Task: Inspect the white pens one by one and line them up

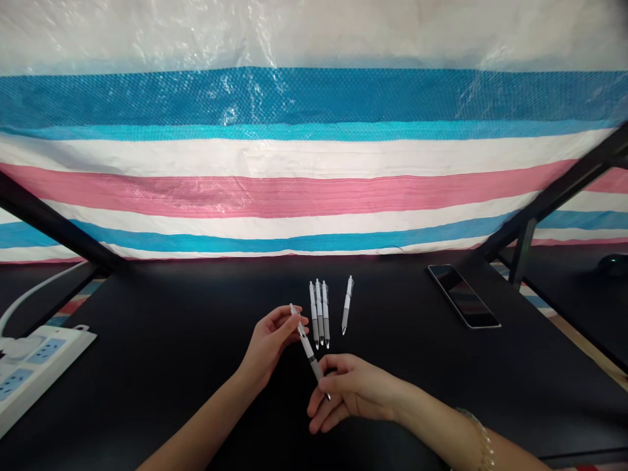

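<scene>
A white pen with a grey grip is held slantwise above the table between both hands. My left hand pinches its upper, clicker end between thumb and fingers. Around the grey grip near the tip, my right hand closes its thumb and forefinger, the other fingers curled loosely below. Just beyond the hands, three similar pens lie side by side on the black table, tips toward me. Another single pen rests a little to their right, slightly tilted.
A smartphone with a dark screen lies at the right. At the left edge sits a white power strip with a plugged-in cable. Black metal bars flank the black table. Behind it hangs a striped plastic sheet.
</scene>
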Action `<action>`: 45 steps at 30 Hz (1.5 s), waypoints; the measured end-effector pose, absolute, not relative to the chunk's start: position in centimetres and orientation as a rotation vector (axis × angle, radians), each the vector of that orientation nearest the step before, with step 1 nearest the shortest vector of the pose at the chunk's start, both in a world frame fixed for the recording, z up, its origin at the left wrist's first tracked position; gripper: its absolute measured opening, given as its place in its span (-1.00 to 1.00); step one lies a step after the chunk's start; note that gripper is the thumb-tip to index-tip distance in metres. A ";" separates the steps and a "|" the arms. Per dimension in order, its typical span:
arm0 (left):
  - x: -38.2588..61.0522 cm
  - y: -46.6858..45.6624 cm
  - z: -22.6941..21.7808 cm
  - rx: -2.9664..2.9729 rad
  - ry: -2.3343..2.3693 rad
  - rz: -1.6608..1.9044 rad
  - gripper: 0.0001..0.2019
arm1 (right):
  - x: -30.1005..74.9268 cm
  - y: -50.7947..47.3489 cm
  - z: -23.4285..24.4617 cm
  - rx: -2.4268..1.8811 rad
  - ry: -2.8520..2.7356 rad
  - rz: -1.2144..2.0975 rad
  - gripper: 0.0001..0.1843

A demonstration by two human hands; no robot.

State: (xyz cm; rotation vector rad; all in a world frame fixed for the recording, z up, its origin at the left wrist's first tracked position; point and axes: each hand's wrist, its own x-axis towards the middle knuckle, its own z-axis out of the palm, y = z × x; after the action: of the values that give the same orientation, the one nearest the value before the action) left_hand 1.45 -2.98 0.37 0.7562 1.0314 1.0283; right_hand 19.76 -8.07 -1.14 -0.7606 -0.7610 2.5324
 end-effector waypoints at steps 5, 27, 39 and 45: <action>1.4 -2.9 0.5 0.744 1.032 1.029 -0.75 | 19.8 -8.1 -1.0 -0.770 -0.746 2.536 -0.65; -0.7 -0.8 1.0 0.610 1.070 1.280 -0.72 | 20.0 -8.0 -0.7 -0.807 -0.962 2.597 -0.61; 1.4 -3.0 1.1 0.784 1.014 1.019 -0.77 | 19.8 -8.1 -1.0 -0.921 -0.913 2.489 -0.59; 1.3 -3.2 1.9 0.935 0.991 0.972 -0.84 | 19.6 -8.3 -1.0 -0.933 -0.839 2.416 -0.60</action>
State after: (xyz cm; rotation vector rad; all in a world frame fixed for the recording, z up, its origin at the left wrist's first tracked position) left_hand 1.33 -3.16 1.92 0.9349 0.9910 0.9723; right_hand 19.59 -8.25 -1.03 -0.9330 -0.8389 2.4162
